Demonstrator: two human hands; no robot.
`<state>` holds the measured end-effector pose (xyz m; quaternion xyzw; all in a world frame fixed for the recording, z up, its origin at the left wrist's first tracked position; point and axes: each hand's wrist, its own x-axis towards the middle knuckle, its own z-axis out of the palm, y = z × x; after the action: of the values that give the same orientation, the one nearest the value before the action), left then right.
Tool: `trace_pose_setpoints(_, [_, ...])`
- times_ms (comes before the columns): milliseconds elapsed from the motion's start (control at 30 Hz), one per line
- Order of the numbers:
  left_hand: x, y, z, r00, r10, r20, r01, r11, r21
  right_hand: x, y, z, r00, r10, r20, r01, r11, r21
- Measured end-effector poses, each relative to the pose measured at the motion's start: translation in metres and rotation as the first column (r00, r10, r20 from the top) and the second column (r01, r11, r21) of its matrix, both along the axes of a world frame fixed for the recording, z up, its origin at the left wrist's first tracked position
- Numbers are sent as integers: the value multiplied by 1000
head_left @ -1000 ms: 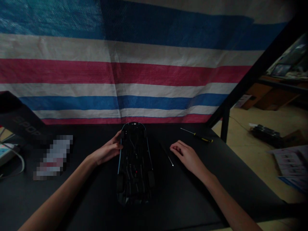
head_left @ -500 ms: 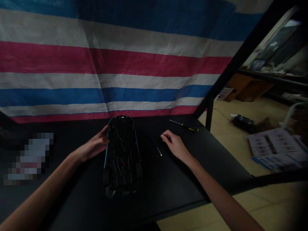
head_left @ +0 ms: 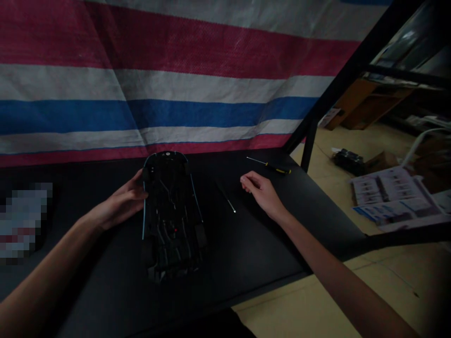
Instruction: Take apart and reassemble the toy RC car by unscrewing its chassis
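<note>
A toy car (head_left: 171, 211) lies upside down on the black table, its dark underside facing up and thin blue edges showing along its sides. My left hand (head_left: 121, 202) grips the car's left side, thumb near the edge and the other fingertips partly hidden. To the car's right rests a dark screwdriver (head_left: 230, 204), its metal tip towards me. Just beyond that tip, on the right, my right hand (head_left: 260, 190) hovers with curled fingers pressed together; whatever is in them is too small or hidden to see. A yellow-and-black screwdriver (head_left: 278, 169) lies farther back.
A striped tarp (head_left: 211, 112) hangs behind the black table (head_left: 260, 263). On the left is a pixelated object (head_left: 23, 223). Past the black frame at right, printed boxes (head_left: 398, 197) and a dark object (head_left: 348, 161) are on the floor.
My view has tilted down a little, so the scene sits higher. My right hand has shifted slightly rightward. My left hand stays at the car's side.
</note>
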<state>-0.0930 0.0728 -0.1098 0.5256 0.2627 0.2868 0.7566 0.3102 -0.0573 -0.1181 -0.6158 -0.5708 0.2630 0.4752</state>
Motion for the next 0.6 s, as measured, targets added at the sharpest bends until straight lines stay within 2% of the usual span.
trace_pose_setpoints(200, [12, -7, 11, 998, -27, 52, 29, 999, -40, -2, 3, 7, 999, 16, -51, -16, 1000, -8])
trace_pose_setpoints(333, [14, -9, 14, 997, -15, 79, 20, 998, -56, -10, 11, 21, 996, 51, -75, -51, 999, 0])
trace_pose_setpoints(433, [14, -10, 16, 996, -30, 84, 33, 999, -41, -23, 20, 42, 990, 124, -62, -121, 991, 51])
trace_pose_setpoints(600, [15, -10, 15, 996, -19, 87, 23, 999, -47, -58, 34, 93, 953, 301, 6, -298, 938, 177])
